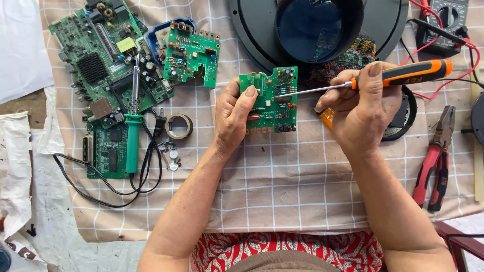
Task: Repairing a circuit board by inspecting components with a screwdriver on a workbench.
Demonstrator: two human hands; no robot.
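Item: 1 small green board (pixel 269 100), centre of the checked cloth (pixel 282 171), pinched at its left edge by the left hand (pixel 233 116). Right hand (pixel 363 108) wraps 1 orange screwdriver (pixel 383 78); its long axis runs right to left, tip touching the board.

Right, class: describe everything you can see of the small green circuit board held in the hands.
The small green circuit board is roughly rectangular with a notched top edge, studded with small components. It is held above the checked cloth, face up. The left hand grips its left edge, thumb on top. The metal tip of an orange-handled screwdriver, held in the right hand, touches its middle.
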